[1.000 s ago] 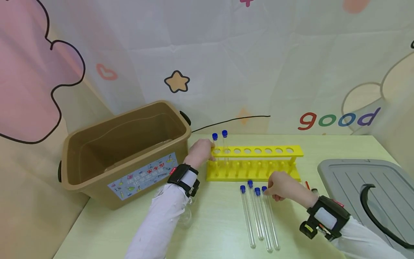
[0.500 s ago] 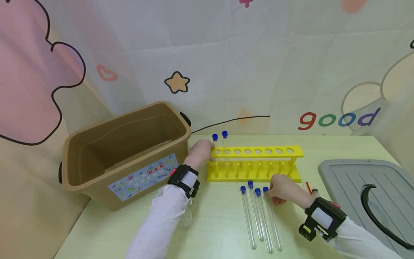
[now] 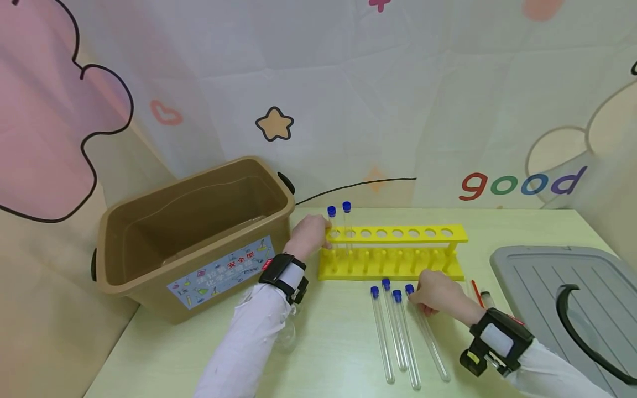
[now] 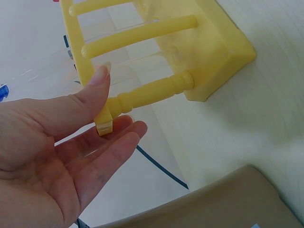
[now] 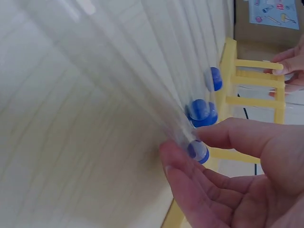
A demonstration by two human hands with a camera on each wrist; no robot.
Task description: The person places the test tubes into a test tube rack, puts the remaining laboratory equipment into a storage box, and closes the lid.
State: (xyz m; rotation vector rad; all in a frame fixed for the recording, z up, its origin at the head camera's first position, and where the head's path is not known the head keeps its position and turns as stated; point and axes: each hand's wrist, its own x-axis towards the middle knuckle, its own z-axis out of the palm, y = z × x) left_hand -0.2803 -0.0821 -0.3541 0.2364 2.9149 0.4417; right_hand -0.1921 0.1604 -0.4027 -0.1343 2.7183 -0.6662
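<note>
A yellow test tube rack (image 3: 388,272) stands on the table, with two blue-capped glass test tubes (image 3: 346,207) upright in its left holes. My left hand (image 3: 308,233) grips the left end of the rack's top bar between thumb and fingers, as the left wrist view shows. In front of the rack, my right hand (image 3: 443,296) pinches a test tube (image 3: 434,347) just below its blue cap (image 5: 199,152). That tube slants away from three others; one neighbouring tube (image 3: 382,342) lies at the left of this group.
A brown bin (image 3: 199,260) with a label stands at the left. To the right lies a grey lid (image 3: 552,265) with a black handle. A clear round glass piece (image 3: 286,335) is partly hidden under the left forearm. A thin red item (image 3: 476,293) lies near the right wrist.
The lower end of the rightmost test tube has swung to the right, away from the other tubes, with my right hand at its cap. My left hand stays on the rack.
</note>
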